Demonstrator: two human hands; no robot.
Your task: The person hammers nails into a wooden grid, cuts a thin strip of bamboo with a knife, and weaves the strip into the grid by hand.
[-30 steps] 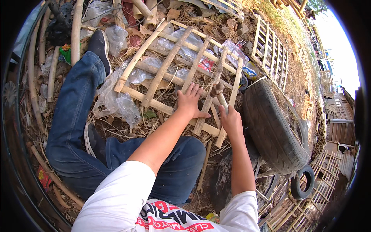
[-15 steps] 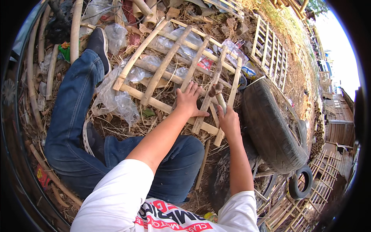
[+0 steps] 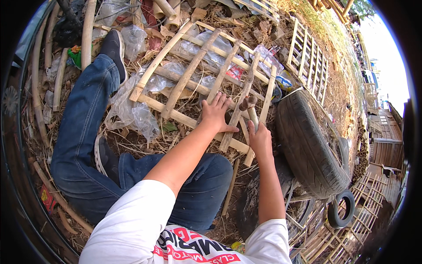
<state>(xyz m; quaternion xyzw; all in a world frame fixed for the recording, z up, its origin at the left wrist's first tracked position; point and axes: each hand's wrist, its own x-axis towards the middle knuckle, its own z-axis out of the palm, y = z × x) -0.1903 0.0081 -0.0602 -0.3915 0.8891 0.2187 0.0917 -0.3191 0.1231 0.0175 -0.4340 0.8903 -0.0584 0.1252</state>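
A lattice of split bamboo slats (image 3: pixel 184 81) lies on the littered ground in front of me. My left hand (image 3: pixel 216 116) rests on it, fingers spread over the lower slats and thumb pointing right. Close by on the right, my right hand (image 3: pixel 261 140) is wrapped round the pale handle of a hammer (image 3: pixel 248 104). The rusty brown hammer head is just over the slats near the lattice's right side; whether it touches them I cannot tell. Part of the handle is hidden in my fist.
A large worn tire (image 3: pixel 307 145) stands right of my right arm, with a smaller tire (image 3: pixel 341 209) beyond it. Another bamboo lattice (image 3: pixel 306 61) lies at the upper right. Clear plastic bags (image 3: pixel 136 121) and dry leaves cover the ground. Bamboo poles (image 3: pixel 88 35) lie at the left.
The hammer head has shifted very slightly. Both hands stay in nearly the same place, and the lattice is unmoved.
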